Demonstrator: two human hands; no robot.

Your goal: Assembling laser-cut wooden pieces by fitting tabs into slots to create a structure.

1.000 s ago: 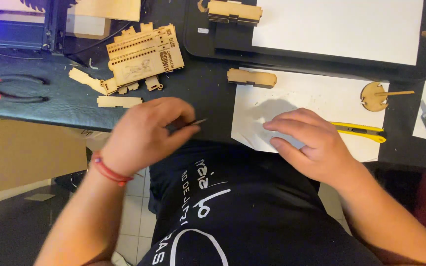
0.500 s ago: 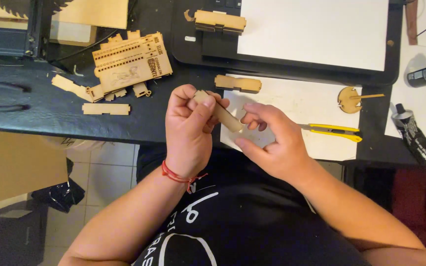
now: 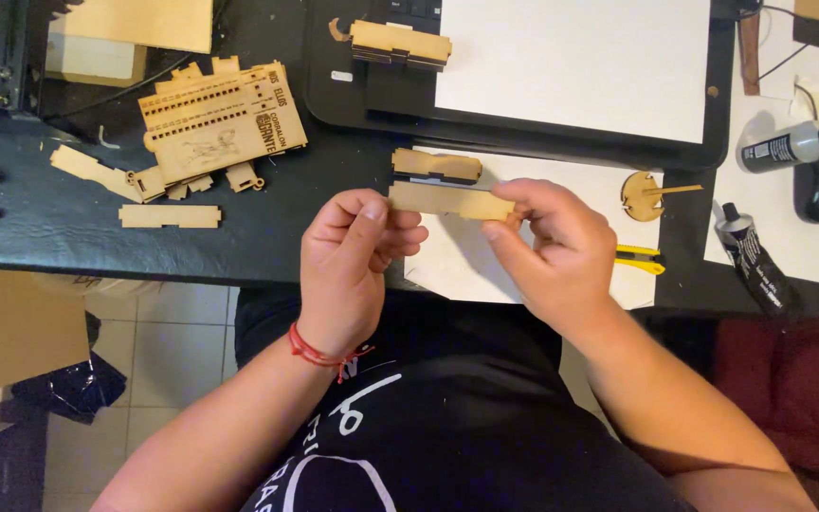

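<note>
The left hand (image 3: pixel 357 261) and the right hand (image 3: pixel 561 251) are pinching a flat, pale wooden strip (image 3: pixel 449 201) by its ends, keeping it level above the black tabletop (image 3: pixel 40 218); a similar wooden block (image 3: pixel 436 166) is lying at twelve o'clock.

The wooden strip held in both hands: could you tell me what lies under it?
Under the wooden strip lie a white sheet and a similar wooden piece, its lower edge covered.
</note>
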